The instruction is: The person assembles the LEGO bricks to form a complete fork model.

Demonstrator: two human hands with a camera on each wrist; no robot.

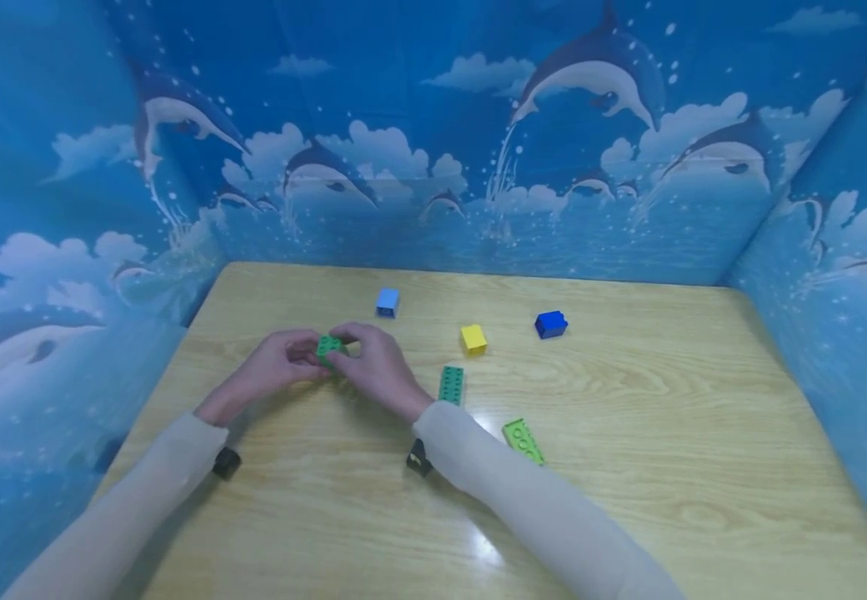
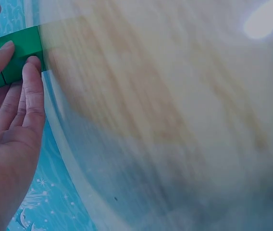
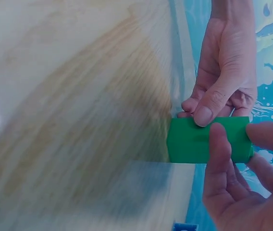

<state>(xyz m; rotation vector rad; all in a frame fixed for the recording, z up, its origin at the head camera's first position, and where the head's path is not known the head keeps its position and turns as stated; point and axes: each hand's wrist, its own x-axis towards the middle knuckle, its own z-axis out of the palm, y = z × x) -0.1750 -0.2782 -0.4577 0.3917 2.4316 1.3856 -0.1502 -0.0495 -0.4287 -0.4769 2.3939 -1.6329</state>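
Green toy building bricks [image 1: 328, 350] are held between both hands above the left part of the table; a seam crosses the green sides [image 2: 26, 43] in the left wrist view. My left hand [image 1: 278, 362] holds them from the left, its thumb lying across one face in the right wrist view. From the other side my right hand [image 1: 379, 367] pinches the same bricks, fingertips on the green face [image 3: 189, 144]. Studs point up in the head view. Fingers hide part of the bricks.
On the wooden table [image 1: 666, 433] lie a light blue brick [image 1: 388, 302], a yellow brick [image 1: 473, 340], a dark blue brick [image 1: 551, 324], a long green brick [image 1: 452, 384] and a lime brick [image 1: 523, 441] near the right sleeve. A dolphin-print curtain [image 1: 418, 225] surrounds the table.
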